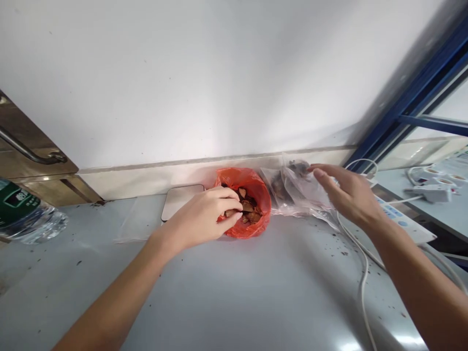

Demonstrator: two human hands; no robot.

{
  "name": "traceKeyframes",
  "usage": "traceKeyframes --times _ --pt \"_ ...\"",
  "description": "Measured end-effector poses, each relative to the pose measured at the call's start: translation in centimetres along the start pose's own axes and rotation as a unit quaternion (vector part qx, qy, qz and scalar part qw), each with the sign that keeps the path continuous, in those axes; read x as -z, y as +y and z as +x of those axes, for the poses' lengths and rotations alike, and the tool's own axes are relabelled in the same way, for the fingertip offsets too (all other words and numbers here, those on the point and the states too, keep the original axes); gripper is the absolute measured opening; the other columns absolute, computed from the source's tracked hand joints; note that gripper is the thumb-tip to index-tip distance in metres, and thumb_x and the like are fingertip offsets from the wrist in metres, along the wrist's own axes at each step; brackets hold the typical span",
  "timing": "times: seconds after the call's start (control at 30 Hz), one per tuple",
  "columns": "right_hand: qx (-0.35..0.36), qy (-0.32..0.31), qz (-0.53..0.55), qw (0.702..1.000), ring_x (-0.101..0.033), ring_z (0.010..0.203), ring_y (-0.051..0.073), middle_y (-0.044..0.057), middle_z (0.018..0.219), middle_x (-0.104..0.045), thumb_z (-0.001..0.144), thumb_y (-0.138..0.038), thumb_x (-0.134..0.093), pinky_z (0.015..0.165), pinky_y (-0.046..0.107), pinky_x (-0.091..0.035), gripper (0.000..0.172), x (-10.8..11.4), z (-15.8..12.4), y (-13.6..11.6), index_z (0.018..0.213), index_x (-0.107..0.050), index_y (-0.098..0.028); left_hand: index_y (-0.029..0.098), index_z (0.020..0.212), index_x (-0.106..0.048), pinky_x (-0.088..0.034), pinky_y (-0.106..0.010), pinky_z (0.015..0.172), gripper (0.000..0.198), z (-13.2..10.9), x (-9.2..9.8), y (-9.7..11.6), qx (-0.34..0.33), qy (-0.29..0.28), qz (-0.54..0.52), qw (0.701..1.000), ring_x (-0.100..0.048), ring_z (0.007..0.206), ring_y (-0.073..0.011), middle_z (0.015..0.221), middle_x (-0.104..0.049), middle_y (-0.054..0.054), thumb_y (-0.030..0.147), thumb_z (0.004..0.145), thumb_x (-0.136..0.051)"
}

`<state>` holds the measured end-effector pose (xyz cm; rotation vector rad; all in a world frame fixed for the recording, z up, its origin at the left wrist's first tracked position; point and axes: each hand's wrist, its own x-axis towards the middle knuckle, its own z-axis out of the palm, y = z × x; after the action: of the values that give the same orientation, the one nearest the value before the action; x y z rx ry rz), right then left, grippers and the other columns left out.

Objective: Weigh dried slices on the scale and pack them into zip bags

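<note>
My left hand [215, 209] is over the red plastic bag [265, 214], thumb and fingers pinched on a thin brown slice [247, 209] whose dark edge shows. Inside the bag lie several dried brown slices [252, 217]; what they are exactly I cannot make out. My right hand [343, 192] is at the clear zip bags [292, 192], which hold dark dried pieces. Its fingers are stretched out, with the tips by the upper edge of one bag and the thumb slightly apart. Whether they touch the plastic is hard to see.
Left of the red bag lies a flat pale device like a small scale [181, 200], beside an empty clear bag [137, 219]. A water bottle [25, 209] is at far left. White cables [363, 273] and a power strip [409, 224] lie right. Dark crumbs dot the grey table [234, 292].
</note>
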<state>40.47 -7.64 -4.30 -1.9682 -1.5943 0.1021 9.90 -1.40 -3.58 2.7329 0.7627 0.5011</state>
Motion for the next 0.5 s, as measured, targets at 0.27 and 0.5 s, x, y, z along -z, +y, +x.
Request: traceKeyframes --times 0.27,0.5 --pt "0.108 -0.046 0.05 0.992 -0.072 0.097 0.029 0.011 0.108 -0.079 0.088 -0.043 -0.053 0.083 0.041 -0.055 0.032 -0.1 2.4 -6.8 0.099 -0.074 -0.022 0.024 0.099 -0.079 -0.051 -0.028 0.069 0.028 -0.9 3.0 -2.6 0.102 -0.021 -0.033 0.994 -0.068 0.083 -0.0188 0.103 -0.078 -0.001 0.033 0.098 -0.053" --pt "0.085 -0.39 -0.124 0.908 -0.064 0.071 0.021 0.004 0.075 -0.069 0.08 -0.036 -0.071 0.058 0.032 -0.044 0.018 -4.3 4.0 -12.7 0.069 -0.064 -0.022 0.023 0.09 -0.075 -0.039 -0.027 0.055 0.028 -2.1 4.6 -3.7 0.16 -0.105 -0.026 0.981 -0.059 0.063 -0.0165 0.084 -0.074 0.0 0.033 0.095 -0.048"
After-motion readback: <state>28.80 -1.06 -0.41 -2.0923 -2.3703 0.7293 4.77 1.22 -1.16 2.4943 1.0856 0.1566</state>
